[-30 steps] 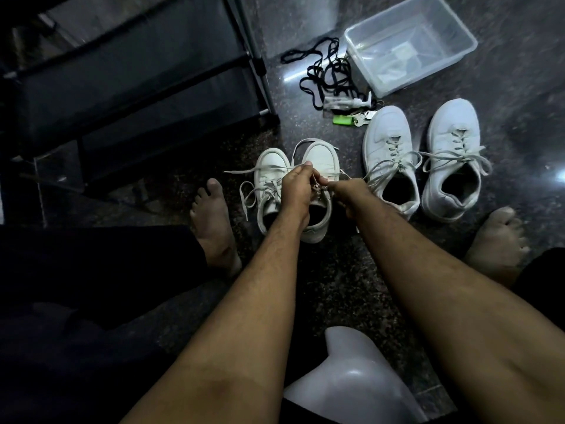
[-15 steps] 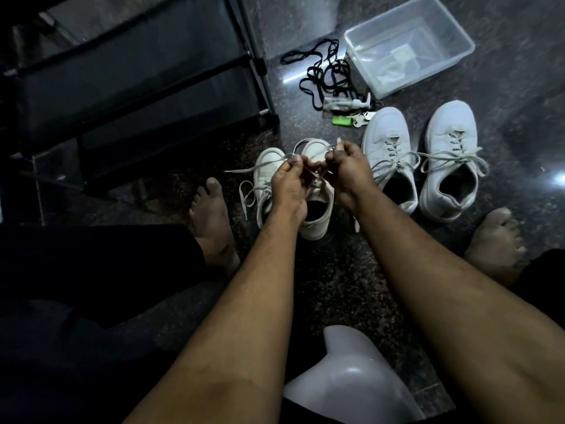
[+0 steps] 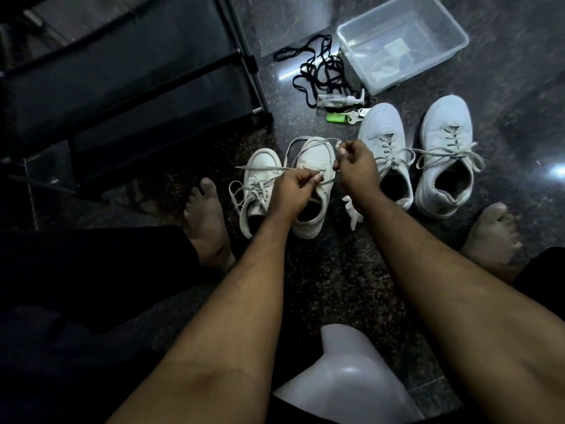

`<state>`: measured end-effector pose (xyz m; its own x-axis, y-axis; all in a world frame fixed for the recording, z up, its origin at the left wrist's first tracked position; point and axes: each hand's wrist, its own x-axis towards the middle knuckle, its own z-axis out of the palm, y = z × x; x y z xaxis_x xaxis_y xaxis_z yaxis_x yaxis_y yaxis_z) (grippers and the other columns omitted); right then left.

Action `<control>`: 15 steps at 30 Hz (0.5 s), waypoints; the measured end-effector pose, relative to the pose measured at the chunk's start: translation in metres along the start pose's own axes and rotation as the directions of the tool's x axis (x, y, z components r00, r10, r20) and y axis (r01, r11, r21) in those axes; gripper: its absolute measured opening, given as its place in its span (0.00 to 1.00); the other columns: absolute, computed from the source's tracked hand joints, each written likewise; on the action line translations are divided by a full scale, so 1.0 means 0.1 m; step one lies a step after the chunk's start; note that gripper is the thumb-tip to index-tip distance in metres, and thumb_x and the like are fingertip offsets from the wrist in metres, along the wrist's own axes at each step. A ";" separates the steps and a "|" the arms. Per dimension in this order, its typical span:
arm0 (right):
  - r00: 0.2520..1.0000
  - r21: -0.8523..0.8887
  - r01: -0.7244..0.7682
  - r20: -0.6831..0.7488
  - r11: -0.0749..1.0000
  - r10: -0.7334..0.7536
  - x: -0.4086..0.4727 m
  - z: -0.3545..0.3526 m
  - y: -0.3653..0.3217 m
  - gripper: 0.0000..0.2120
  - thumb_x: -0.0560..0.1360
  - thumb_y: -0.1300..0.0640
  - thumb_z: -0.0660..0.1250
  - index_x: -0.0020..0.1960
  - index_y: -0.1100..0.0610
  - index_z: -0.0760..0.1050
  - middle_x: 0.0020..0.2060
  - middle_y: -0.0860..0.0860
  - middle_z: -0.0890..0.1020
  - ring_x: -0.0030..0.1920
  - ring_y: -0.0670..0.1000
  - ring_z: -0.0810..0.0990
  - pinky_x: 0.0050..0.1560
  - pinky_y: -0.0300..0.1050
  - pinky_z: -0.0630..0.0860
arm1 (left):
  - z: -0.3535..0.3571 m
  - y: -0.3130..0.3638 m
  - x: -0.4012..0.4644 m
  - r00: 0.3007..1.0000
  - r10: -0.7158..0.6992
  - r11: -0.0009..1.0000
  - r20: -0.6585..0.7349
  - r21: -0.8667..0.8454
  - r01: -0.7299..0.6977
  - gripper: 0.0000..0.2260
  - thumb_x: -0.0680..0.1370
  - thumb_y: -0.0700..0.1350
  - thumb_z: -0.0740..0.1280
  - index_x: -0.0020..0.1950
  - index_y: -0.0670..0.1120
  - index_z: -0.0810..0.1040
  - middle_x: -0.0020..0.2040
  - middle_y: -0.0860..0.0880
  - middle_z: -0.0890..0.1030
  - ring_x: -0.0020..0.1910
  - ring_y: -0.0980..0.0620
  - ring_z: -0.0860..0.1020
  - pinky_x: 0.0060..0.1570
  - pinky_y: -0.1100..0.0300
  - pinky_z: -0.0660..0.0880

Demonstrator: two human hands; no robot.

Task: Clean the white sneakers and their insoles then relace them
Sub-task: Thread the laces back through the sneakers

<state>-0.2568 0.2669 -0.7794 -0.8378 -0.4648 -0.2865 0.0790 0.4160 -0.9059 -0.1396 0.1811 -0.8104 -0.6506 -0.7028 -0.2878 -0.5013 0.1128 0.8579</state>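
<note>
Two pairs of white lace-up sneakers stand on the dark speckled stone floor [image 3: 321,286]. The smaller pair of white sneakers [image 3: 312,166] sits at the centre of the frame, toes pointing up-frame, its pale flat laces [image 3: 260,168] loose and trailing to the left. The larger pair of white sneakers [image 3: 440,154] stands right of centre, laced, with bow ends spread outward. The left hand [image 3: 290,191] hovers over the smaller pair, thumb and forefinger pinching a strand of lace. The right hand [image 3: 356,169], just beside it, has its fingers curled, its grip closed on a lace end that loops up over the toe. In the upper right of the frame a clear rectangular plastic tub [image 3: 452,53] holds what looks like shallow water and a pale cloth, though the dim light makes this uncertain. Beside the tub lie black cords [image 3: 308,71], a small clear pump bottle [image 3: 339,101] and a green tag with keys [image 3: 336,117].
</note>
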 end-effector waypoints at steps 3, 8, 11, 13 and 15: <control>0.986 0.101 0.102 0.123 0.990 -0.114 -0.01 0.05 -0.27 0.04 0.82 0.60 0.61 0.48 0.54 0.72 0.33 0.51 0.80 0.30 0.46 0.75 0.34 0.42 0.74 | -0.09 0.15 -0.02 0.993 0.060 0.972 0.105 0.220 -0.082 0.10 0.74 0.55 0.72 0.49 0.52 0.87 0.40 0.52 0.86 0.39 0.56 0.82 0.42 0.55 0.79; 0.934 0.221 0.125 0.304 0.967 -0.190 -0.08 0.16 -0.45 0.04 0.82 0.63 0.62 0.55 0.62 0.73 0.40 0.58 0.83 0.41 0.52 0.84 0.35 0.38 0.77 | -0.16 0.36 -0.05 0.998 -0.035 0.985 0.050 0.169 0.026 0.09 0.71 0.49 0.67 0.33 0.50 0.84 0.29 0.50 0.82 0.31 0.55 0.81 0.34 0.60 0.74; 0.911 0.142 0.035 0.402 0.989 -0.090 -0.09 0.16 -0.29 0.13 0.81 0.53 0.64 0.63 0.58 0.71 0.46 0.59 0.84 0.47 0.55 0.84 0.39 0.45 0.79 | -0.14 0.41 -0.10 0.968 -0.249 0.914 0.019 -0.326 0.241 0.12 0.75 0.37 0.67 0.32 0.44 0.81 0.25 0.52 0.78 0.25 0.59 0.73 0.28 0.66 0.70; 0.886 -0.094 0.161 0.453 0.983 -0.101 -0.10 0.12 -0.13 0.17 0.80 0.48 0.65 0.65 0.54 0.72 0.45 0.56 0.84 0.45 0.53 0.83 0.50 0.53 0.80 | -0.18 0.40 -0.11 0.934 -0.346 0.815 0.092 -0.465 0.347 0.06 0.76 0.40 0.69 0.42 0.38 0.82 0.31 0.47 0.79 0.29 0.54 0.74 0.30 0.63 0.70; 0.877 -0.223 0.284 0.454 0.932 -0.159 -0.15 0.06 -0.04 0.16 0.79 0.49 0.65 0.65 0.52 0.72 0.46 0.53 0.84 0.46 0.51 0.83 0.53 0.51 0.79 | -0.23 0.37 -0.10 0.905 -0.385 0.794 0.183 -0.435 0.425 0.06 0.76 0.42 0.68 0.43 0.41 0.81 0.28 0.50 0.76 0.27 0.56 0.71 0.30 0.62 0.68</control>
<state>-0.2415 0.2677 -0.7736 -0.5023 -0.8281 -0.2488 -0.2851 0.4302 -0.8565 -0.1389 0.1758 -0.7657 -0.5003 -0.5506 -0.6682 -0.4262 -0.5151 0.7436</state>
